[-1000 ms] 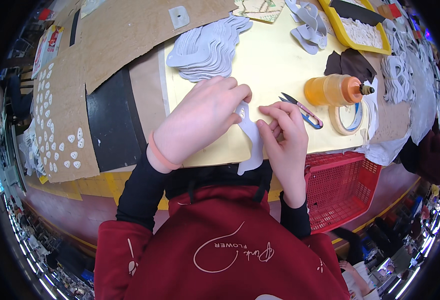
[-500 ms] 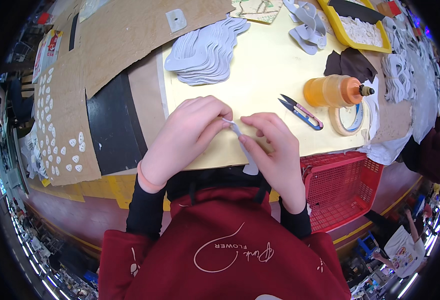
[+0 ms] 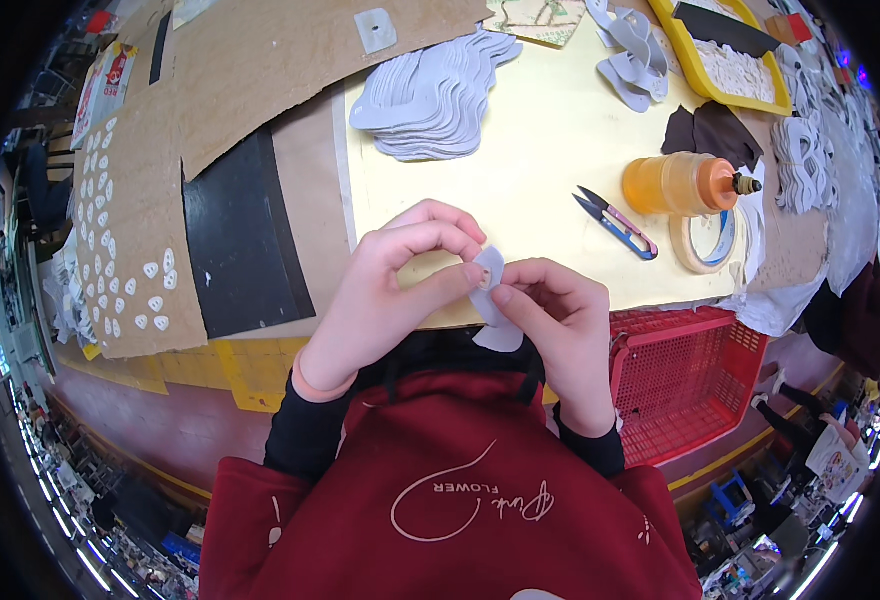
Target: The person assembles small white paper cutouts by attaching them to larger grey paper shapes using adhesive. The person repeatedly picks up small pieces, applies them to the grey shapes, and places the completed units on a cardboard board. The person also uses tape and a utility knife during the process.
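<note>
Between my two hands is a thin, light grey cut-out piece [image 3: 498, 338], curved like the stacked ones, its lower end hanging toward me past the table edge. My left hand [image 3: 395, 270] is closed on its upper part, the thumb pressed beside a small whitish patch. My right hand [image 3: 565, 310] pinches the piece along its right side, thumb and fingers together. Beyond my hands lies a stack of the same grey cut-out pieces [image 3: 430, 100]. To the right, thread snips [image 3: 615, 222] rest on the yellow sheet [image 3: 530, 150].
An orange squeeze bottle [image 3: 680, 183] lies beside a tape roll [image 3: 698, 250] at the right. Farther back are dark fabric scraps [image 3: 710, 132] and a yellow tray [image 3: 784, 98]. Small white pieces [image 3: 156, 303] dot the cardboard at left. A red basket [image 3: 695, 395] stands below the table edge.
The grey piece has turned so its broad face shows instead of its edge. My left thumb has shifted onto that face. The whole view has moved slightly.
</note>
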{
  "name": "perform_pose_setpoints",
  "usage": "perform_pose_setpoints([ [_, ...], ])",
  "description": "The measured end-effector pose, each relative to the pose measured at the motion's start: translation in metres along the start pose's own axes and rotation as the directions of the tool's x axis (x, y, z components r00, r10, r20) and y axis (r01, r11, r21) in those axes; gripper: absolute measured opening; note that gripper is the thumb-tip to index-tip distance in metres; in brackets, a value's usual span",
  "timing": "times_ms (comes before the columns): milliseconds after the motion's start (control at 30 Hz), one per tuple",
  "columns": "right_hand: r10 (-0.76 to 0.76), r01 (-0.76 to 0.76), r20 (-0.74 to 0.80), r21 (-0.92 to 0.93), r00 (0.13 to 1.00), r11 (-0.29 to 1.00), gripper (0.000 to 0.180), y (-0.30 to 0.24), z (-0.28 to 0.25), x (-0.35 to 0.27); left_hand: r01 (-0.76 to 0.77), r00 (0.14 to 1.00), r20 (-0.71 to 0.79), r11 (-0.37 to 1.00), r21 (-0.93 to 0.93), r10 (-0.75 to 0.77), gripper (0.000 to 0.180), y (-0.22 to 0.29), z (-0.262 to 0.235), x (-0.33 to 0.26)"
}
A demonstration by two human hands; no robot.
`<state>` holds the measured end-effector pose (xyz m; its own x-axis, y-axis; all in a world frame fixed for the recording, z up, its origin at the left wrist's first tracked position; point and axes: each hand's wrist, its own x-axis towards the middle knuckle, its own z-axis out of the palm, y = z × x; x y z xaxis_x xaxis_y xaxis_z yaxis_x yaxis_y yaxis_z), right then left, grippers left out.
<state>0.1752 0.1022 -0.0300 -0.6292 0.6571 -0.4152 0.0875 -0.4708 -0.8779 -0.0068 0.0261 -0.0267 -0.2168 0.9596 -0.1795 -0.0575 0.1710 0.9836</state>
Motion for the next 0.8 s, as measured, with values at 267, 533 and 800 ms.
perform_pose_setpoints([
  [267,-0.083,0.083,-0.018,-0.013,0.996,0.996,0.007,0.003,0.003,0.002,-0.031,0.999,-0.040,0.999,0.021,0.032,0.006,-0.010,0.007,-0.006],
  [533,-0.104,0.111,-0.103,0.069,0.989,0.991,0.005,0.001,0.003,0.001,0.079,0.997,-0.013,0.997,-0.009,-0.079,0.005,-0.008,0.015,-0.009],
  [800,-0.114,0.134,-0.136,0.151,0.984,0.979,0.010,-0.002,0.007,0.004,-0.155,0.964,-0.174,0.958,0.242,0.200,0.007,-0.013,0.017,-0.007],
])
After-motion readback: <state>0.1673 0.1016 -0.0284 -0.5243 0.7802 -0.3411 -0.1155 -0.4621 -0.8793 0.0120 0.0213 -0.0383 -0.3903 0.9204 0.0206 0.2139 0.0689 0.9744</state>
